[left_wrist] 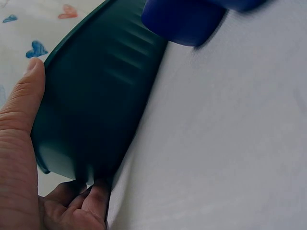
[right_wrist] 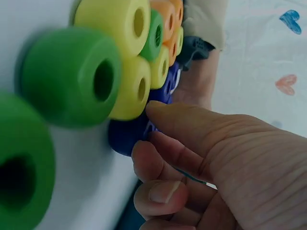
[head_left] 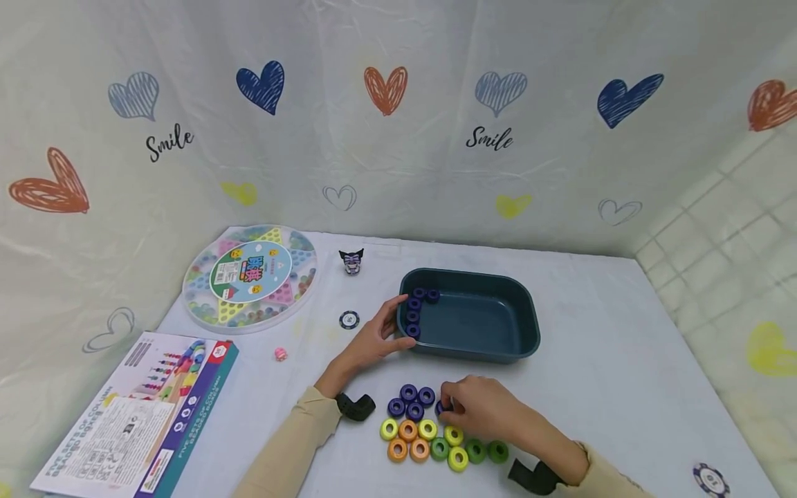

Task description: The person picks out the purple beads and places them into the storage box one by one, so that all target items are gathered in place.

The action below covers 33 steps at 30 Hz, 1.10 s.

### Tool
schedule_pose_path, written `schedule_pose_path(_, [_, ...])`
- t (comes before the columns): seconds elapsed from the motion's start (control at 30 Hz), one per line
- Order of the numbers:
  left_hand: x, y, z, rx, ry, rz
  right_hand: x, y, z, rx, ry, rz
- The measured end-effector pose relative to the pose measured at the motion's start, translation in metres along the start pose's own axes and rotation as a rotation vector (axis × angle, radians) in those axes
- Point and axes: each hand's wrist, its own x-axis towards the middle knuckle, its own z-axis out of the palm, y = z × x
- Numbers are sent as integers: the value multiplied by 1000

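Observation:
My left hand [head_left: 372,339] holds the left end of a dark teal tray [head_left: 479,356], thumb at its near corner and fingers along its left side. Inside the tray, several dark blue ring beads [head_left: 414,304] line that same end. In front of the tray, my right hand [head_left: 488,408] pinches a dark blue bead [right_wrist: 125,136] between thumb and forefinger at the table surface. More blue beads [head_left: 408,393] lie just left of it. Rows of yellow beads [head_left: 457,458], orange beads [head_left: 420,450] and green beads [head_left: 476,451] sit on the near side of these fingers.
At the left lie a boxed bead game [head_left: 124,415] and a round game board [head_left: 249,273]. A small dark figurine [head_left: 351,262], a poker chip [head_left: 349,319] and a pink trinket [head_left: 281,354] stand between them and the tray. Another chip [head_left: 711,479] lies near right.

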Motion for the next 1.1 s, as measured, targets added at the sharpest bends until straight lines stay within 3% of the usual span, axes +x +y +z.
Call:
schedule_pose_path(0.47, [-1,0,0,11,-8,0,-12,25,2,14,70,82])
schedule_pose_path(0.63, [-1,-1,0,11,-3,-12,-17,35,1,108,64,120])
schedule_pose_path(0.7, [0,-6,0,12,10,-13,-17,42,1,175,51,90])
schedule_pose_path(0.9, [-1,0,-1,2,1,-13,-17,61,2,375,-6,-45])
schedule_pose_path(1.1, [-1,1,-1,-7,-10,-16,-18,64,-2,433,-40,-44])
